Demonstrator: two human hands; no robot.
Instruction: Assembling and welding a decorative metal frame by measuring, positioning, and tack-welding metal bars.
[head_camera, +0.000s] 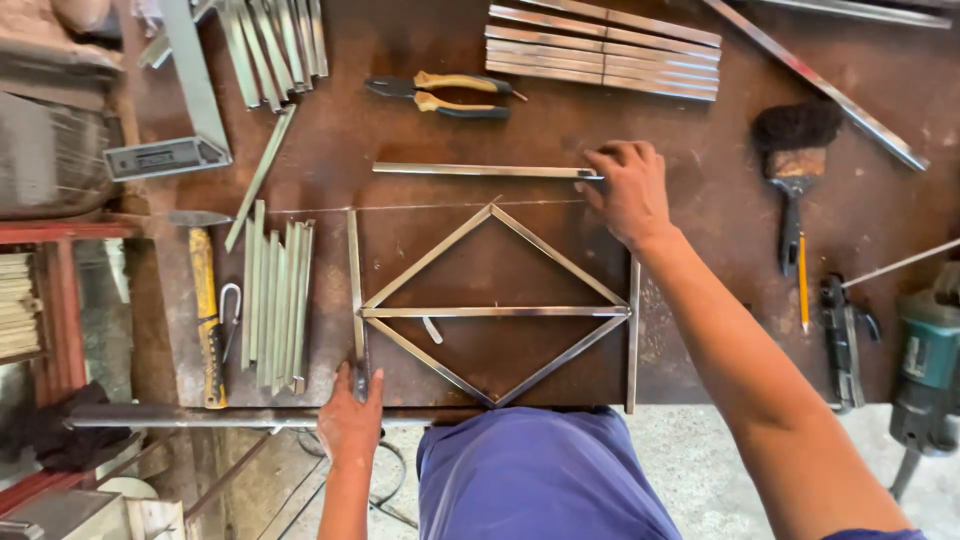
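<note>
Rusty steel bench | right hand pinching shiny bar | left hand gripping upright strip

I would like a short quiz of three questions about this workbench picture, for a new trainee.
1. True or false: the right hand rests on the end of a loose metal bar that lies above the diamond-shaped frame.
2. Which tool lies above that bar? A) pliers B) hammer C) brush
3. Fill in: the left hand touches the lower end of the upright bar on the frame's ____ side.

Key:
1. True.
2. A, the pliers; the hammer is far left and the brush is to the right.
3. Left.
</note>
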